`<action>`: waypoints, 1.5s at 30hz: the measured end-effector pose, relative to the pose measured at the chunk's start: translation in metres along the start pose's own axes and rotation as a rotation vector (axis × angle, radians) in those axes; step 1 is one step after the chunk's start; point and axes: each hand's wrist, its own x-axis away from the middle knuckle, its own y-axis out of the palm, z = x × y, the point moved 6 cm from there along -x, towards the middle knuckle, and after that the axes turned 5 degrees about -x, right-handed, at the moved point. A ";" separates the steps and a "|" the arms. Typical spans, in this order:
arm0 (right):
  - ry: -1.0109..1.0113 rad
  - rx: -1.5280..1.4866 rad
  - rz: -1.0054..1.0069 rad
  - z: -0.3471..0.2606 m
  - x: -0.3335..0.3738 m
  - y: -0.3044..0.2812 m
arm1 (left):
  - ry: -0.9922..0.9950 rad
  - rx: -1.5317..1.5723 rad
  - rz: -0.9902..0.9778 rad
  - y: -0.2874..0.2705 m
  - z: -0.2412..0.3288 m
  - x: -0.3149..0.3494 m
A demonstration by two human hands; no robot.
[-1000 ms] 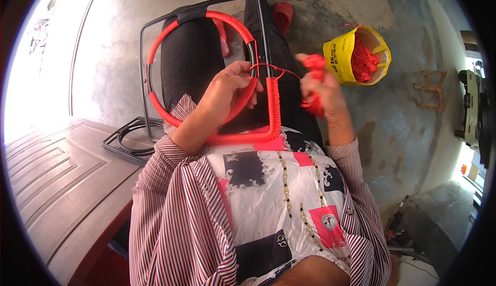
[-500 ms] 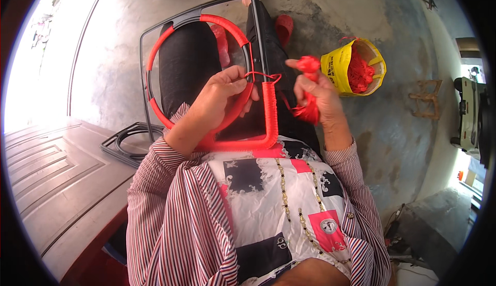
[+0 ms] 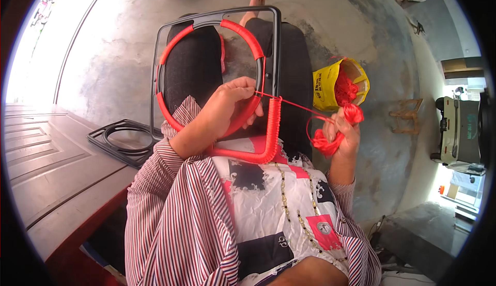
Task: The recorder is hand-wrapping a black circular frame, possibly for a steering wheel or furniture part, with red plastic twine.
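Note:
A black rectangular frame (image 3: 277, 43) with a round ring inside it rests across my lap. Red cord is coiled tightly over parts of the ring and over the frame's near right corner (image 3: 273, 136). My left hand (image 3: 230, 104) is closed on the right side of the ring, its thumb and fingertips pinching near the cord. From there a taut red strand (image 3: 297, 106) crosses the frame's right bar. It runs to my right hand (image 3: 349, 133), which grips a bundle of red cord (image 3: 325, 144) out to the right. A small loop hangs beside that bundle.
A yellow bucket (image 3: 324, 87) holding more red cord lies tilted on the floor, just beyond my right hand. Another black frame (image 3: 121, 141) leans by the brown panelled surface (image 3: 57, 167) at left. A small wooden stool (image 3: 406, 115) stands farther right.
My right hand has moved right and down with the cord bundle, drawing the slack strand taut. My left hand keeps its hold on the ring. The whole view has shifted slightly.

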 end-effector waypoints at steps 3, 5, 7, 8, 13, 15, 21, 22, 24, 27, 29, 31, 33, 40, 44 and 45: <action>-0.024 0.031 0.016 -0.004 0.011 -0.003 | -0.047 0.002 -0.009 -0.002 -0.006 -0.007; -0.029 0.036 0.059 -0.006 0.018 -0.006 | -0.092 -0.029 0.020 0.000 -0.007 -0.008; -0.023 0.158 0.170 -0.006 0.022 -0.013 | -0.091 -0.054 0.033 -0.001 -0.004 -0.007; -0.020 0.154 0.175 -0.003 0.027 -0.015 | -0.083 -0.077 0.045 -0.002 -0.003 -0.006; 0.076 0.223 0.185 0.026 0.038 -0.038 | -0.073 -0.083 0.026 0.004 0.001 -0.013; 0.182 0.248 0.241 0.039 0.030 -0.052 | -0.073 -0.096 0.010 0.006 0.001 -0.016; -0.082 0.418 0.229 0.011 -0.024 -0.052 | -0.132 -0.104 0.065 -0.011 -0.016 -0.026; -0.083 0.408 0.237 0.006 -0.032 -0.042 | -0.176 -0.070 0.066 -0.013 -0.025 -0.026; -0.199 0.640 0.075 -0.010 -0.048 0.004 | -0.175 -0.075 0.070 -0.016 -0.029 -0.025; -0.528 1.134 -0.265 -0.014 -0.064 0.087 | 0.033 0.149 0.189 -0.012 -0.014 -0.021; -0.629 1.268 -0.444 0.007 -0.070 0.117 | 0.175 0.123 0.260 -0.005 -0.007 -0.020; -0.666 1.446 -0.586 0.028 -0.070 0.132 | 0.301 0.144 0.314 0.004 0.008 -0.011; -0.751 1.428 -0.427 0.024 -0.078 0.126 | 0.270 0.024 0.269 -0.018 -0.002 -0.019; -0.551 1.230 -0.208 0.036 -0.067 0.064 | 0.069 0.063 0.318 -0.021 -0.013 -0.020; -0.523 1.289 -0.303 0.040 -0.055 0.087 | -0.011 0.008 0.259 -0.024 -0.021 -0.022; -0.481 1.337 -0.352 0.041 -0.056 0.090 | -0.010 0.011 0.259 -0.022 -0.019 -0.021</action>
